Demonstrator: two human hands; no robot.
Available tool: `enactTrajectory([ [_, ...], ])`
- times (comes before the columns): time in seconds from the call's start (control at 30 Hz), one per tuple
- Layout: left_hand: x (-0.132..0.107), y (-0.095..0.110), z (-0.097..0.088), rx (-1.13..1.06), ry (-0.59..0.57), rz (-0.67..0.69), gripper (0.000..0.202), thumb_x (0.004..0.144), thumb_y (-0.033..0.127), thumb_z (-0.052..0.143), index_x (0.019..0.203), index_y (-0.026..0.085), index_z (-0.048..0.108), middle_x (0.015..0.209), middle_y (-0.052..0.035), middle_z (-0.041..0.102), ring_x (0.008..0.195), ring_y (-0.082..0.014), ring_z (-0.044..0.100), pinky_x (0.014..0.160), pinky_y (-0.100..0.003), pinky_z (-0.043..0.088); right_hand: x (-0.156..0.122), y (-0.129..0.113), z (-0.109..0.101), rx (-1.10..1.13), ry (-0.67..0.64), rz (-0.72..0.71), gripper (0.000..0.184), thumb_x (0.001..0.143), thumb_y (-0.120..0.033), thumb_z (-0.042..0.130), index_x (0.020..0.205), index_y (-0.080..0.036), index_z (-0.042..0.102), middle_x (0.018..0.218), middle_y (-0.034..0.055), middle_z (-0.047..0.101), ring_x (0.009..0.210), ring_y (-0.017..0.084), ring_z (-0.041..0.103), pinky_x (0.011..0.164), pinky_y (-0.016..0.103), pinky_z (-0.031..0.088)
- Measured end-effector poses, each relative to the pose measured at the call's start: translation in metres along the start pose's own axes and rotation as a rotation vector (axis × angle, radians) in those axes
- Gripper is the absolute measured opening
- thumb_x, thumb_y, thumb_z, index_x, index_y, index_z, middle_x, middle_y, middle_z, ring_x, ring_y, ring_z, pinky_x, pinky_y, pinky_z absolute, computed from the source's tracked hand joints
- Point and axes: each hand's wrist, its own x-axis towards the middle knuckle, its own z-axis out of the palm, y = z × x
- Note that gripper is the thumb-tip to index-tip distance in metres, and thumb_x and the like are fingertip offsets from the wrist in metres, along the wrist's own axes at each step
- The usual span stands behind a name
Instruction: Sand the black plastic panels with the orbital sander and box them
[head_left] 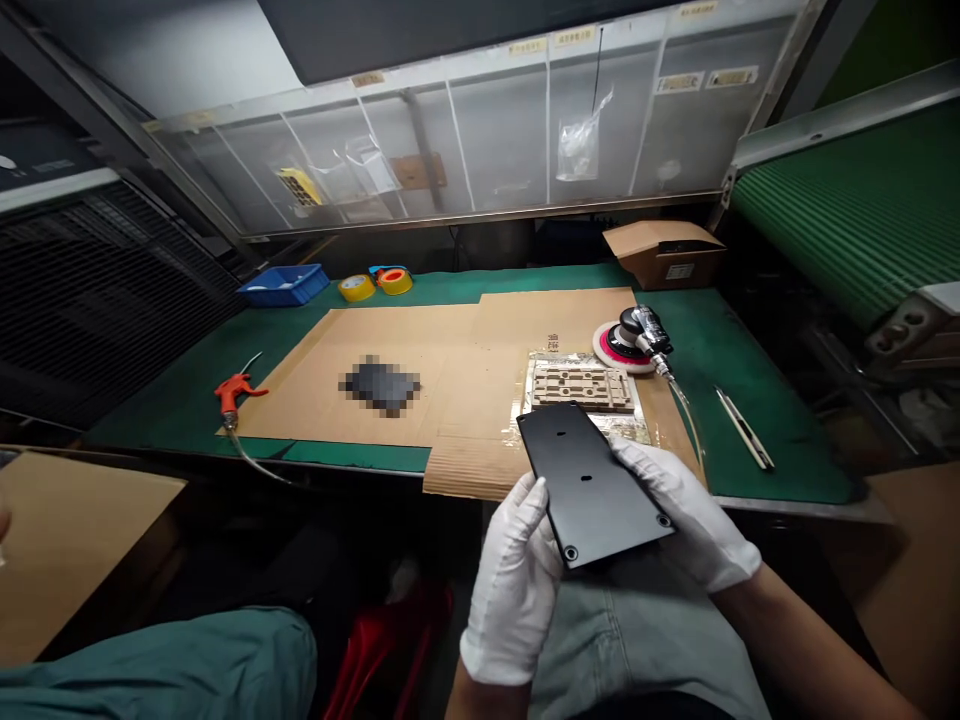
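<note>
A flat black panel point(600, 510) with small slots and round holes at its near corners is held tilted over my lap. My left hand point(514, 585), in a white glove, grips its left edge with the thumb on top. Along the right edge, my right hand point(686, 515), also gloved in white, closes on the same panel. Just beyond the panel, a beige slotted fixture block point(585, 389) lies taped on the cardboard sheet point(465, 350). An air-powered disc sander point(634, 340) with a pink-edged pad rests behind the block to the right.
An orange air blow gun point(234, 392) with a hose lies left. A pixelated dark object point(381, 385) sits on the cardboard. Tape rolls point(375, 284), a blue bin point(285, 286) and a cardboard box point(667, 258) stand at the back. A slim utility knife point(742, 428) lies right.
</note>
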Motion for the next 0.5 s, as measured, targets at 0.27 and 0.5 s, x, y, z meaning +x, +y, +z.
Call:
enactTrajectory([
  [0.27,-0.005,-0.001,0.019,0.01,0.059,-0.083,0.017,0.1,0.015,0.061,0.107,0.015,0.077,0.099,-0.0039,0.08,0.093,-0.0123,0.076,0.094,-0.018,0.06,-0.01,-0.003,-0.007,0.107,0.091,0.052,0.035,0.101,-0.051,0.059,0.108,-0.021,0.075,0.119,0.0068,0.075,0.114,0.024,0.067,0.102,0.031,0.054],
  [0.5,0.001,-0.014,0.011,0.091,-0.079,-0.086,0.024,0.096,0.019,0.068,0.118,0.016,0.074,0.12,-0.0073,0.076,0.125,-0.0196,0.067,0.117,-0.028,0.048,-0.019,-0.015,-0.013,0.202,0.118,0.159,0.038,0.098,-0.057,0.063,0.093,-0.019,0.07,0.085,0.0024,0.071,0.079,0.018,0.066,0.076,0.026,0.058],
])
